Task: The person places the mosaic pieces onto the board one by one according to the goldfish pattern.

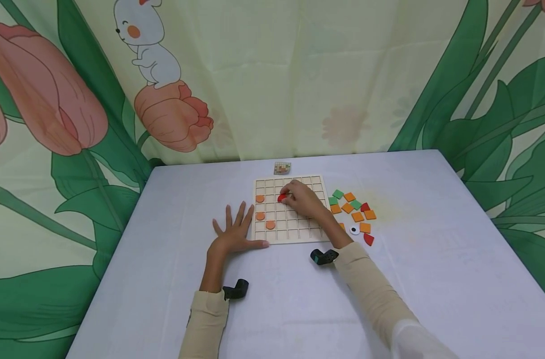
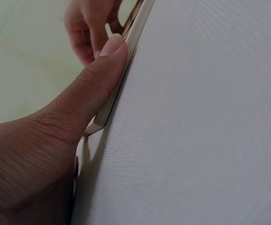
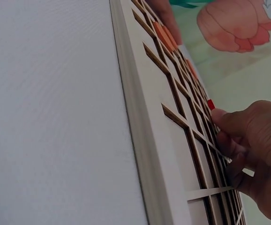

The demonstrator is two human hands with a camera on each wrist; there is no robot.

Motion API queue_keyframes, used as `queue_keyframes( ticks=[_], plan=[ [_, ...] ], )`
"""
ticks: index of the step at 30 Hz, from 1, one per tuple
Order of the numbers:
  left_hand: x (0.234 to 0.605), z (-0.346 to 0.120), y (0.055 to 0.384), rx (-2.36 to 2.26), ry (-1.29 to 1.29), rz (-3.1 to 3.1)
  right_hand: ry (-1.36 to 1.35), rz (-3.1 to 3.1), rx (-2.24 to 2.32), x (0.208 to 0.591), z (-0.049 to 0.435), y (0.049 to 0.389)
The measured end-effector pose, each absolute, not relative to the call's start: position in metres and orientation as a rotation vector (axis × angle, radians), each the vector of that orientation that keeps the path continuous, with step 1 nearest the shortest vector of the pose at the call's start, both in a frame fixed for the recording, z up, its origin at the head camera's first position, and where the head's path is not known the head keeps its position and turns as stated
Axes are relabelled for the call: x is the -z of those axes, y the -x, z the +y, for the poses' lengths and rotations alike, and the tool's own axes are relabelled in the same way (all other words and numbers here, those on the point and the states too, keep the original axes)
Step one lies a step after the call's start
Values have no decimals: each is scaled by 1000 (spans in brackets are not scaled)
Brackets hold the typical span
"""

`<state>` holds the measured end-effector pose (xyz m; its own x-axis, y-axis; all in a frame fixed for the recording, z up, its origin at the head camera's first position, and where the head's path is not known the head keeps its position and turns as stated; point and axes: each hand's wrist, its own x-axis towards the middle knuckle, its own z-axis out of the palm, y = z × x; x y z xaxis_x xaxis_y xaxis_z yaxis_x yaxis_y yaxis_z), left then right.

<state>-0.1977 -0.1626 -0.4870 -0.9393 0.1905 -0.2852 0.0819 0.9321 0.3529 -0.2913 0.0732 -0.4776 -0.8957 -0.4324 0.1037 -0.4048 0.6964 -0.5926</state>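
A pale wooden grid board (image 1: 299, 234) lies on the table, with orange round pieces (image 1: 270, 225) in cells on its left side. My right hand (image 1: 303, 199) reaches over the board's upper middle and pinches a small red piece (image 1: 281, 198) between thumb and fingertips. In the right wrist view that red piece (image 3: 211, 104) shows at the thumb tip, low over the grid. My left hand (image 1: 234, 234) spreads its fingers at the board's left edge. Its thumb (image 2: 105, 65) rests along the board's near edge in the left wrist view.
Right of the board are scattered orange squares (image 1: 357, 217), green squares (image 1: 338, 194), red pieces (image 1: 368, 239) and a white disc with a black centre (image 1: 354, 230). A small patterned card (image 1: 282, 168) lies behind the board. A printed curtain (image 1: 276, 99) hangs behind the table.
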Motion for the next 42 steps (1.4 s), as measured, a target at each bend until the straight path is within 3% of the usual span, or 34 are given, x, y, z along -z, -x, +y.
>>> queue_keyframes(
  ticks=[42],
  plan=[
    [486,-161,198,-474,-195,2780,620,2881,946,480,65,293]
  ],
)
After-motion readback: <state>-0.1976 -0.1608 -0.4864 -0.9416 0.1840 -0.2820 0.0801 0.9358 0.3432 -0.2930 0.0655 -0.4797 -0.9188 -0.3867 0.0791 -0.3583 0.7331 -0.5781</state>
